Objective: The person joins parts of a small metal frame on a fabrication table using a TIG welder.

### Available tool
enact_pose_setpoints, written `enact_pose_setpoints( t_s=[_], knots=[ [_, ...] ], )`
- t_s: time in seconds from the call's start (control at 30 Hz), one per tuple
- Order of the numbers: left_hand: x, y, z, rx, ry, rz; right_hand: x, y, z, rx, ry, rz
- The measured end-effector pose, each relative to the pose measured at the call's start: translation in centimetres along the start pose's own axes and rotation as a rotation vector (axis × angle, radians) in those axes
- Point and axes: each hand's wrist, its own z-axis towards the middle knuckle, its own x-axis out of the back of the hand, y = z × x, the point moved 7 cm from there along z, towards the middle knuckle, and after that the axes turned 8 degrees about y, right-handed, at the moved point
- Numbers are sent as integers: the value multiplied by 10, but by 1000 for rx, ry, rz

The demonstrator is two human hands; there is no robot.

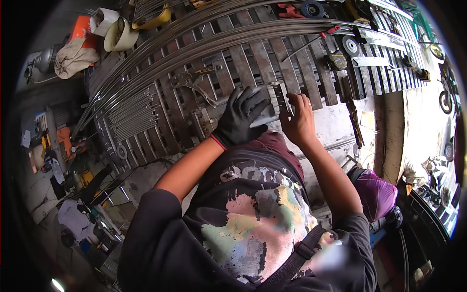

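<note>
My left hand [239,116], in a black glove with a red cuff, is held with its fingers spread over the near edge of a slatted metal bench. It grips nothing that I can see. My right hand [297,119] is bare, with a ring on one finger. Its thumb and forefinger are apart beside a small metal fixture [275,100] with a row of toothlike pieces. The fixture lies between both hands, and part of the plate under it is hidden by the glove. Locking pliers [194,86] rest on the slats left of the glove.
Long thin metal rods [209,41] run across the bench [238,61], with short cut rods [134,117] at its left. A tape measure [337,61], a red-handled tool [311,43] and a grinding disc [350,46] lie to the right. Purple fabric [373,194] is at lower right.
</note>
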Motion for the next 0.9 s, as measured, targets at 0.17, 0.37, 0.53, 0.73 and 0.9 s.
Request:
enact_pose_setpoints(
  t_s=[0.17, 0.37, 0.53, 0.73, 0.9],
  knots=[
    [74, -55, -110, 237, 111, 178, -102, -99, 54, 433, -126, -16],
    [127, -106, -205, 386, 191, 290, -233, -151, 85, 300, -252, -356],
    [148, -129, -241, 281, 126, 234, -271, -158, 100, 145, -386, -655],
    [192, -176, -283, 158, 73, 151, -257, -201, 111, -52, -246, -625],
    [196, -208, -298, 145, 45, 99, -202, -189, 67, -475, -221, -29]
  ],
)
